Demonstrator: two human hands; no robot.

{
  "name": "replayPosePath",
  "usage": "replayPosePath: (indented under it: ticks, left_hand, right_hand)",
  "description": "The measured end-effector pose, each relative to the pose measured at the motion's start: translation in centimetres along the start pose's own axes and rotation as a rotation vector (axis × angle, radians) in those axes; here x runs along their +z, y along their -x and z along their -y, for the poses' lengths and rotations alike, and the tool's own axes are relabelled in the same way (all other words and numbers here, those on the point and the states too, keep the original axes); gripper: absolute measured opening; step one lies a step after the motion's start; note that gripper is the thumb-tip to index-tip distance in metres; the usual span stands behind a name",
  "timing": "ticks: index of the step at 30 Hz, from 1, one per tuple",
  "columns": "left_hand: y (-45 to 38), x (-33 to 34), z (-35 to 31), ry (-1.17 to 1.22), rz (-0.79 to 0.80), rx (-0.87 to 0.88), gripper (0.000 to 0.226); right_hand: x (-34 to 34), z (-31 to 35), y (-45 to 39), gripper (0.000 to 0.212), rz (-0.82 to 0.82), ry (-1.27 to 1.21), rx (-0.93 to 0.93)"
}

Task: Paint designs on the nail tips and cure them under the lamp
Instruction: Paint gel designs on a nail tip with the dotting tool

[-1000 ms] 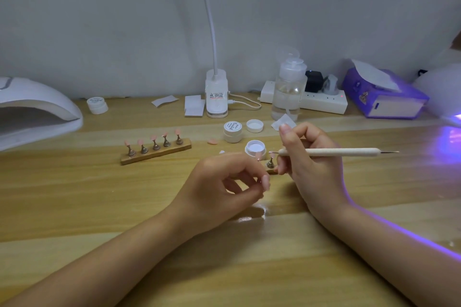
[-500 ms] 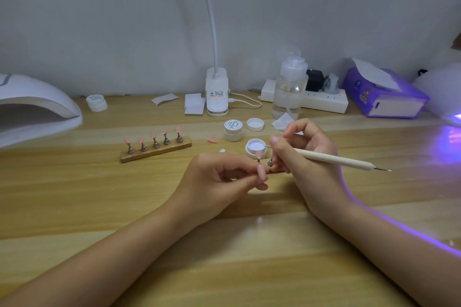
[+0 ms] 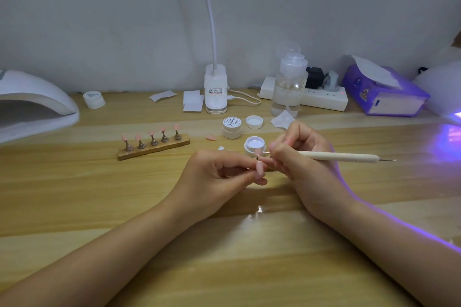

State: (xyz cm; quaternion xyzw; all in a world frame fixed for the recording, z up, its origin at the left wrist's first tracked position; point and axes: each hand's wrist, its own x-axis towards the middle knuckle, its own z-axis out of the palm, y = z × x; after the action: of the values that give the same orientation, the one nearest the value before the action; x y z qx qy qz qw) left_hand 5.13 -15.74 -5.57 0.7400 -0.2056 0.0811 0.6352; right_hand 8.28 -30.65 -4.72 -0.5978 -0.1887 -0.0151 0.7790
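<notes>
With our left hand [image 3: 219, 177] pinching the small stand bearing the nail tip [image 3: 257, 151] beside the open gel pot [image 3: 254, 144], our right hand [image 3: 299, 157] grips the dotting pen [image 3: 339, 156], and we should brace both wrists on the bench [image 3: 74, 194] for fine strokes.

The nail lamp [image 3: 35, 107] is cut off at the left edge; jar label [image 3: 232, 122] print unreadable.
</notes>
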Motion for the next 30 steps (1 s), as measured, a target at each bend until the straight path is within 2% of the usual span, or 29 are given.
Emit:
replayPosePath:
  ticks: [4,9,14,30]
  left_hand:
    - [-0.03,-0.04,-0.14,0.015,0.008,-0.005,0.013]
    - [-0.02,-0.05,-0.07,0.024,0.020,-0.005,0.017]
    - [0.04,-0.06,-0.03,0.023,0.018,-0.004,0.014]
    - [-0.10,0.01,0.08,0.031,0.021,0.005,0.012]
  right_hand:
    - [0.17,0.07,0.14,0.038,0.017,0.008,-0.001]
    - [0.24,0.09,-0.02,0.042,0.031,-0.065,0.047]
    - [0.33,0.17,-0.03,0.030,0.025,-0.071,0.056]
    - [0.34,-0.07,-0.12,0.032,0.040,-0.032,0.074]
